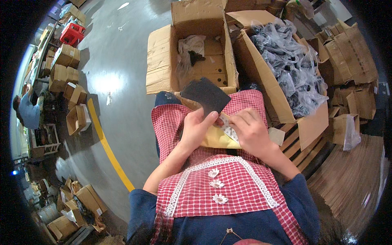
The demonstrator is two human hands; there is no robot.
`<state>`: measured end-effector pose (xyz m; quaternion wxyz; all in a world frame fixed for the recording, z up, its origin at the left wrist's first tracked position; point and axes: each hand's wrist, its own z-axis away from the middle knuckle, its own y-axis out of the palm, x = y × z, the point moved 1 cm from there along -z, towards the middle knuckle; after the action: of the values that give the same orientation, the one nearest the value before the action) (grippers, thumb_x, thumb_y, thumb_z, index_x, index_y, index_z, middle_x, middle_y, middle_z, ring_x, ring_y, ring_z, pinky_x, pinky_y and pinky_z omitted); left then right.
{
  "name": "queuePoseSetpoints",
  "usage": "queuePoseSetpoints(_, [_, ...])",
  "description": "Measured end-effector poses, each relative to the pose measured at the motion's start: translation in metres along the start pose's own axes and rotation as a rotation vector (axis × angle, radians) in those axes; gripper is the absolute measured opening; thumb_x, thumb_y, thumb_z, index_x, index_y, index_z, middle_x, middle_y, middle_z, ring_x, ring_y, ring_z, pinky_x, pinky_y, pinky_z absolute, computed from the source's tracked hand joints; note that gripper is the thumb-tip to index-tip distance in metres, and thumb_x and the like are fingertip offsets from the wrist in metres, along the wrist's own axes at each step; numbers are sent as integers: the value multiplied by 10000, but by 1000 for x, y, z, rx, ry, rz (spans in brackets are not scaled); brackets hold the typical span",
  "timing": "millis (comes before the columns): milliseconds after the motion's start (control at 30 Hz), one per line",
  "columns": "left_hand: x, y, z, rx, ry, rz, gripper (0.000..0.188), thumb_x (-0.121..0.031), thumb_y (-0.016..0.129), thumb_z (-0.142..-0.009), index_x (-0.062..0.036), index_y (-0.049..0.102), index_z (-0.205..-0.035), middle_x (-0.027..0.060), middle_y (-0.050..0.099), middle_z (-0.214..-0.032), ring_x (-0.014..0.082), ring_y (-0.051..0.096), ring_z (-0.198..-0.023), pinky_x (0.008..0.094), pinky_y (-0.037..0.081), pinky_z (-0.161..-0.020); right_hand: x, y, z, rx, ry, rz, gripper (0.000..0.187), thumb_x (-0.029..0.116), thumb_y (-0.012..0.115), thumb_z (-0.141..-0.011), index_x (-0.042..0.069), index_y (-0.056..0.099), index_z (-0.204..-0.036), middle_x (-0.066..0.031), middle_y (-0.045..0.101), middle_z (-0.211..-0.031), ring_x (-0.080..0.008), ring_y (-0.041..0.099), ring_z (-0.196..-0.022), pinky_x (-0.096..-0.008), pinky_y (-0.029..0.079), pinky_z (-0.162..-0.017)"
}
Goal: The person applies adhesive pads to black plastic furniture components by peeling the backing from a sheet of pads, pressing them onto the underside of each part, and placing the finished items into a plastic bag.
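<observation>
My left hand grips a flat black piece between thumb and fingers, tilted up above my lap. What the piece is made of I cannot make out. My right hand is closed with its fingertips at a white strip with small grey dots, close to the left thumb. Under both hands a yellow sheet lies across my lap, on the red checked apron. The curled fingers partly hide the strip.
An open carton stands just beyond my knees, with clear plastic and small dark bits inside. To its right, another carton is heaped with plastic-bagged dark items. A wooden pallet lies at right. A person works far left.
</observation>
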<state>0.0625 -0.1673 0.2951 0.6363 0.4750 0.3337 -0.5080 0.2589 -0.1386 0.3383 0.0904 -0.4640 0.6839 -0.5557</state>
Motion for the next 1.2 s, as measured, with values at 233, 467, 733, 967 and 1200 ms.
queuePoseSetpoints(233, [4,-2,1,29,-4,-159,196,-186,720,-922,2,718,-981,2,704,-860,55,615,-752,234,504,-658,-20,-21,-37,-38,81,-268,86,72,695,-821,22,629,-844,-121,652,-854,-314,593,-864,-411,481,-805])
queuePoseSetpoints(467, [22,-2,0,44,44,-69,242,-201,744,-891,34,737,-949,49,727,-811,75,634,-741,262,513,-666,-26,-7,-38,-57,30,-26,94,69,703,-803,38,615,-818,-107,628,-838,-302,592,-881,-418,480,-798])
queuePoseSetpoints(733, [17,-2,3,73,34,-289,289,-270,751,-868,19,741,-877,91,725,-754,128,663,-693,297,518,-661,-34,-20,-47,-67,57,-67,127,67,718,-804,32,643,-899,-120,645,-896,-305,611,-913,-395,499,-817])
queuePoseSetpoints(967, [11,3,7,96,81,-328,288,-272,731,-870,15,741,-893,107,731,-765,159,685,-710,323,526,-680,-20,-5,-42,92,57,-272,249,-44,699,-803,-1,625,-1036,-126,645,-914,-272,666,-843,-356,539,-738])
queuePoseSetpoints(1200, [16,0,8,118,60,-389,298,-288,726,-868,8,743,-902,118,729,-765,189,690,-707,345,522,-680,-17,-3,-39,73,-249,112,118,85,617,-816,45,622,-927,-97,646,-964,-286,611,-996,-411,469,-882])
